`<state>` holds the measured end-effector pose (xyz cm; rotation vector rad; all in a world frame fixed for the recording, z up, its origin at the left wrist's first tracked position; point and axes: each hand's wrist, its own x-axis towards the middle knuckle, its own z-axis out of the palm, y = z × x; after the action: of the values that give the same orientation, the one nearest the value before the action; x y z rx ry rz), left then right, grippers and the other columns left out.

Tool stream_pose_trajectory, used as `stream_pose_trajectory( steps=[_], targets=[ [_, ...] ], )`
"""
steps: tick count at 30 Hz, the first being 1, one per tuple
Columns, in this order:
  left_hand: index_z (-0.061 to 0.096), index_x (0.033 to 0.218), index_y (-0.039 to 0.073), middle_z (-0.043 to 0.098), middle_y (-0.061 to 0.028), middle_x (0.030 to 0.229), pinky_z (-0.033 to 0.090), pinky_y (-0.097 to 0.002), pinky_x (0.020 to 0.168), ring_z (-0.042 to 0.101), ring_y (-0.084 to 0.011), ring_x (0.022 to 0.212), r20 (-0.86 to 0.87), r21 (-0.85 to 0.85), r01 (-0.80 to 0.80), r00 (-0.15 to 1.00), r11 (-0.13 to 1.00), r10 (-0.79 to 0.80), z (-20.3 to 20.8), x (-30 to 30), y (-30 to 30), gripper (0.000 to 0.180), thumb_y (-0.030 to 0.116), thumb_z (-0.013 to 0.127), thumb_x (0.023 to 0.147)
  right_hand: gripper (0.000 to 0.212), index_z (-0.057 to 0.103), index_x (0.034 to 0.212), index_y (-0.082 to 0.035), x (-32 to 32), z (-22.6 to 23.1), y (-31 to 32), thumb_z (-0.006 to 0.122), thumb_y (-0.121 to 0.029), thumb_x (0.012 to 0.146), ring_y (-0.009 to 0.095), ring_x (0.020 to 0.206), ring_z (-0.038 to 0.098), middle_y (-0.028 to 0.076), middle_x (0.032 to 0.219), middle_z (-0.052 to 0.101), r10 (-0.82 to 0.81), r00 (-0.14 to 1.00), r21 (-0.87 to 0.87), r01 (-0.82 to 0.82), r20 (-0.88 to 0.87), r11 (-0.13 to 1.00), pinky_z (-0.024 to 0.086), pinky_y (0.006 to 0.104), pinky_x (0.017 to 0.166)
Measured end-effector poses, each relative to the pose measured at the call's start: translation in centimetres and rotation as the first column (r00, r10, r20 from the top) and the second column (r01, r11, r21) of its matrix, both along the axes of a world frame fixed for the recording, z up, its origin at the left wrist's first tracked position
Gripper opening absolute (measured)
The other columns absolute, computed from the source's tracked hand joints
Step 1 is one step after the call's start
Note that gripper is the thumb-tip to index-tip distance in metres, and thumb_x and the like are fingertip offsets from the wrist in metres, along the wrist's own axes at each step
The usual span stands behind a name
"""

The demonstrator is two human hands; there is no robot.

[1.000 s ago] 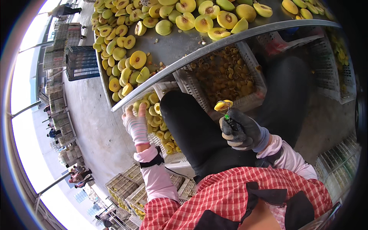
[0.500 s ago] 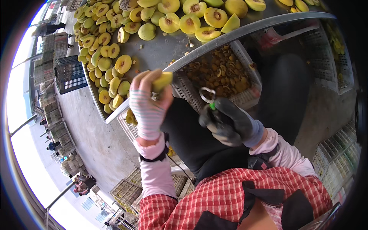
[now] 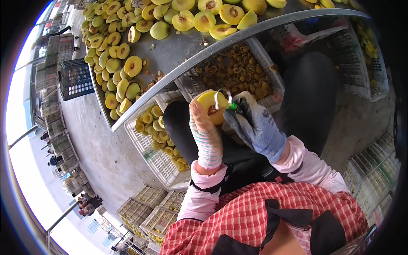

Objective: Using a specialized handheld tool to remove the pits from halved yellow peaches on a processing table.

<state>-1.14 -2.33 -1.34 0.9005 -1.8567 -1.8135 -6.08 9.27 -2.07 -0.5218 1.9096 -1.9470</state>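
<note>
While knit-gloved left hand [image 3: 207,136], half-curled, cups a yellow fruit half [image 3: 205,100], right hand [image 3: 257,127] grips a metal-loop tool [image 3: 233,106] — metal table [image 3: 178,46] at 11 o'clock, grey floor [image 3: 100,140] at 9.

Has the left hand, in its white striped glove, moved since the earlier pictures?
Yes, rightward: the left hand is now farther from the near-left corner of the grey metal table.

Fruit [image 3: 133,66] on table [image 3: 168,53] (crate [image 3: 161,163] nearer)

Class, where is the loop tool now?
In the head view, the loop tool is above and right of centre, in the right hand, its loop over the fruit half in the left hand.
</note>
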Motion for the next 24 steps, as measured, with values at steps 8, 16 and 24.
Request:
stream_pose_trajectory(
  steps=[8, 16, 24],
  targets=[
    [0.056, 0.107, 0.003, 0.06, -0.0074, 0.094, 0.047, -0.0272, 0.08, 0.057, -0.0147, 0.085, -0.048, 0.019, -0.095, 0.994, 0.995, 0.095, 1.4, -0.1, 2.2, 0.044, 0.042, 0.037, 0.099, 0.021, 0.048, 0.101, -0.002, 2.2, 0.3, 1.1, 0.056, -0.018, 0.09, 0.04, 0.071, 0.059, 0.02, 0.078, 0.059, 0.064, 0.991, 0.103, -0.052, -0.118, 0.993, 0.045, 0.0431, 0.057],
    [0.056, 0.104, 0.003, 0.058, -0.0056, 0.09, 0.044, -0.0258, 0.079, 0.054, -0.0124, 0.082, -0.084, -0.061, -0.125, 0.989, 0.99, 0.12, 1.6, 0.0, 3.4, 0.039, 0.038, 0.04, 0.099, 0.025, 0.047, 0.109, 0.0, 3.2, 0.4, 1.9, 0.053, -0.016, 0.091, 0.041, 0.078, 0.06, 0.022, 0.083, 0.059, 0.057, 0.995, 0.03, -0.055, -0.084, 0.998, 0.047, 0.0432, 0.065],
    [0.055, 0.1, 0.004, 0.057, -0.0019, 0.083, 0.043, -0.0242, 0.072, 0.05, -0.008, 0.075, 0.005, -0.091, 0.12, 0.993, 0.989, -0.12, 1.5, -0.1, 3.6, 0.032, 0.034, 0.044, 0.099, 0.029, 0.048, 0.115, 0.003, 3.7, -1.0, 3.3, 0.051, -0.015, 0.092, 0.036, 0.077, 0.059, 0.02, 0.089, 0.061, 0.071, 0.981, 0.029, -0.067, -0.18, 0.997, 0.047, 0.0402, 0.069]
  ],
)
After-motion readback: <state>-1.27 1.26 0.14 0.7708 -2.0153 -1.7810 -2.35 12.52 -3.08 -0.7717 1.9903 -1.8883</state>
